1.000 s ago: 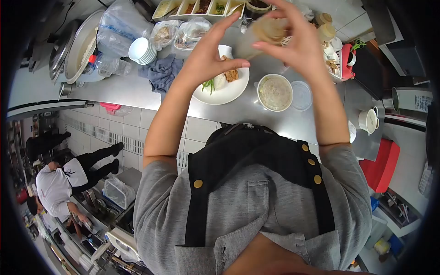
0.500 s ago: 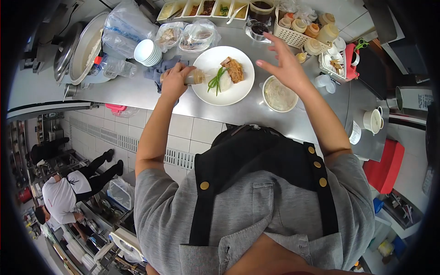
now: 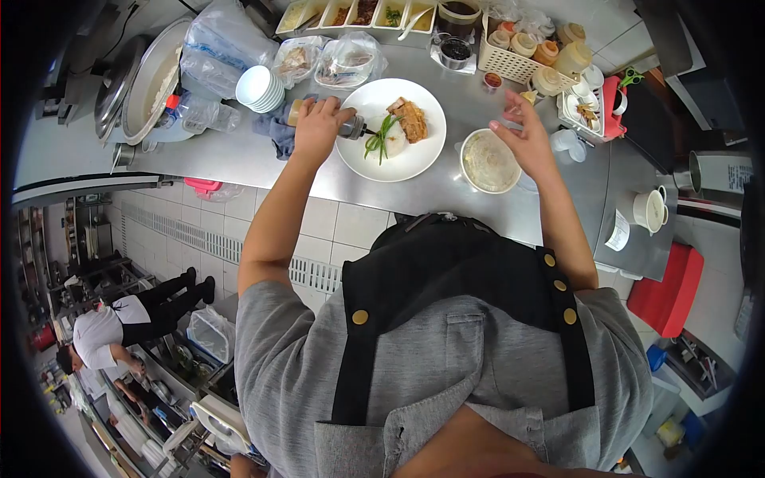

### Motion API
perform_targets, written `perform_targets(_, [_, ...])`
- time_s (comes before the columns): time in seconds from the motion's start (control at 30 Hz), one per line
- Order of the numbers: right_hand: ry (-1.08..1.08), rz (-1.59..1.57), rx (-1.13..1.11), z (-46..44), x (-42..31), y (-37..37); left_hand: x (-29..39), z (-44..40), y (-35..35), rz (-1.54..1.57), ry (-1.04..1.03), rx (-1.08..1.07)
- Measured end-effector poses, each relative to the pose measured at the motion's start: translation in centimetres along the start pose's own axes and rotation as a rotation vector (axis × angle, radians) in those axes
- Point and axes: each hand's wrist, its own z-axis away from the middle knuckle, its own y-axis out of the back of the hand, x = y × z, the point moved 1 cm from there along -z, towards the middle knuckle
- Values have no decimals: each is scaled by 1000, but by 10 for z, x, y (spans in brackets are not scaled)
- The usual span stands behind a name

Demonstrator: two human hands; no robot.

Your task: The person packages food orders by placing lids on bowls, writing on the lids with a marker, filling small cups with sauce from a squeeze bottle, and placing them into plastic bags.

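My left hand (image 3: 318,126) is closed round a squeeze bottle (image 3: 349,125) that lies tilted over the left rim of a white plate (image 3: 428,159). The bottle's dark nozzle points at the food. On the plate are a mound of white rice (image 3: 394,145), green vegetable stalks (image 3: 379,137) and sliced browned meat (image 3: 411,121). My right hand (image 3: 527,139) is open, with nothing visible in it. It hovers by the right edge of a round white bowl (image 3: 488,162) with a cloudy top. A small cup of red sauce (image 3: 492,80) stands beyond its fingers.
A blue cloth (image 3: 275,127), stacked white bowls (image 3: 259,88) and plastic-wrapped food (image 3: 349,60) lie at the left and back. Behind stand topping containers (image 3: 358,16), a cup of dark sauce (image 3: 456,52) and a basket of bottles (image 3: 510,64). A co-worker (image 3: 103,331) stands far left.
My right hand has moved right and nearer to me, uncovering the red sauce cup. My left hand has shifted slightly right and away from me; a dark nozzle now shows over the plate.
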Motion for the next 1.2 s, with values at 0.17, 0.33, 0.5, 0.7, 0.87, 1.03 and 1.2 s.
perform_targets(0.17, [-20,-59,54,-3,4,10,-2,-3,-5,10,0,-2])
perform_targets(0.33, [8,-117,91,-4,20,14,-14,3,-16,84,6,31])
perform_targets(0.5, [-18,-152,134,2,14,26,-27,5,-15,294,59,-10])
perform_targets(0.7, [-71,-116,272,22,28,63,-29,-15,-1,807,103,24])
perform_targets(0.87, [-88,-98,406,51,39,101,14,-97,17,967,14,235])
perform_targets(1.03, [-122,-63,547,94,37,147,142,-193,41,1556,-31,273])
perform_targets(1.2, [-164,-69,679,145,57,184,243,-247,76,1619,-145,371])
